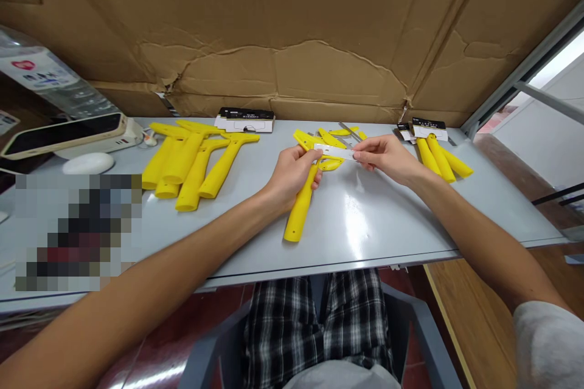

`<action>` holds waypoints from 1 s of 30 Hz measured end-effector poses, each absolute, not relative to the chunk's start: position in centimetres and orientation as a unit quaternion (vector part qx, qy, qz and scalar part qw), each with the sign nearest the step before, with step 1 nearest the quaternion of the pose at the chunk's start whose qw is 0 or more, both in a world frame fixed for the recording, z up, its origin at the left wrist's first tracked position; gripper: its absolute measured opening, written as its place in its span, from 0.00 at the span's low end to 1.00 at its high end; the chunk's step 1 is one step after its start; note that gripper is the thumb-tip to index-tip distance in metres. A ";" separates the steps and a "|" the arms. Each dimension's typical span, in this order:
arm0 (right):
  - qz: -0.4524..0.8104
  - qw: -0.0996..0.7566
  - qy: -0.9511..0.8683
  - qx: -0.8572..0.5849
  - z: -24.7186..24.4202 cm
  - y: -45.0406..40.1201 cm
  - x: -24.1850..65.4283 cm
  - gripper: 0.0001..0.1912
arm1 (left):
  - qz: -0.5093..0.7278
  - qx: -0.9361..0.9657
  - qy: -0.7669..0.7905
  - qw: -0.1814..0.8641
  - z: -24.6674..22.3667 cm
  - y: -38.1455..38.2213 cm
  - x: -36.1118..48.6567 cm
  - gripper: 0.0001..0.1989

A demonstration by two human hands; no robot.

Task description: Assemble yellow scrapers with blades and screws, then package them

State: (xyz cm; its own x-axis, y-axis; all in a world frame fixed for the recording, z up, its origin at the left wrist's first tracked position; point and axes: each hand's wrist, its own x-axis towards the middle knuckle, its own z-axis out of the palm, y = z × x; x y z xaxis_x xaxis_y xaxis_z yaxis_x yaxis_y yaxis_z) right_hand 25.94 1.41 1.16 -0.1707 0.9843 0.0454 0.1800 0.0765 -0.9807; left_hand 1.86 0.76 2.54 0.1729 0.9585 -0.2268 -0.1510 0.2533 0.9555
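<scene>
In the centre of the frame, the left hand has its grip closed around a yellow handle, which is tilted, its lower end toward the bottom of the frame. The right hand has a narrow grip, and it pinches the right end of a flat metal strip; the left thumb touches the other end. Left of centre, several yellow scraper bodies lie on the grey worktop
</scene>
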 end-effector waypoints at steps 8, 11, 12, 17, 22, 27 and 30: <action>0.429 0.450 -0.618 -0.482 2.0 0.8 25.6 0.20 | 0.435 0.453 0.469 0.621 2.8 0.8 1.7 0.09; 0.425 0.477 -0.605 -0.475 2.0 0.6 25.2 0.20 | 0.437 0.466 0.463 0.614 2.8 0.8 1.7 0.09; 0.429 0.491 -0.596 -0.469 1.8 0.7 25.2 0.20 | 0.437 0.471 0.461 0.611 2.7 0.8 1.7 0.09; 0.467 0.538 -0.535 -0.454 0.8 1.1 24.6 0.21 | 0.443 0.511 0.413 0.609 1.9 0.3 1.7 0.08; 0.492 0.543 -0.507 -0.455 0.5 0.8 23.5 0.22 | 0.459 0.512 0.391 0.612 1.4 0.0 1.9 0.12; 0.494 0.526 -0.510 -0.469 0.4 0.3 22.8 0.22 | 0.470 0.504 0.395 0.608 1.6 0.0 2.0 0.15; 0.490 0.521 -0.513 -0.475 0.2 0.3 22.5 0.23 | 0.473 0.510 0.391 0.603 1.5 0.0 2.0 0.16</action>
State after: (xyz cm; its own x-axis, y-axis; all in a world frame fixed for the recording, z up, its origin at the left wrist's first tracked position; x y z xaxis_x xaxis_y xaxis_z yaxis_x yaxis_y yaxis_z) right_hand 22.54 0.29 0.21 -0.0069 0.9977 0.0680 -0.0237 0.0678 -0.9974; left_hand 2.04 -0.02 1.55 0.2475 0.9688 0.0112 -0.1704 0.0322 0.9849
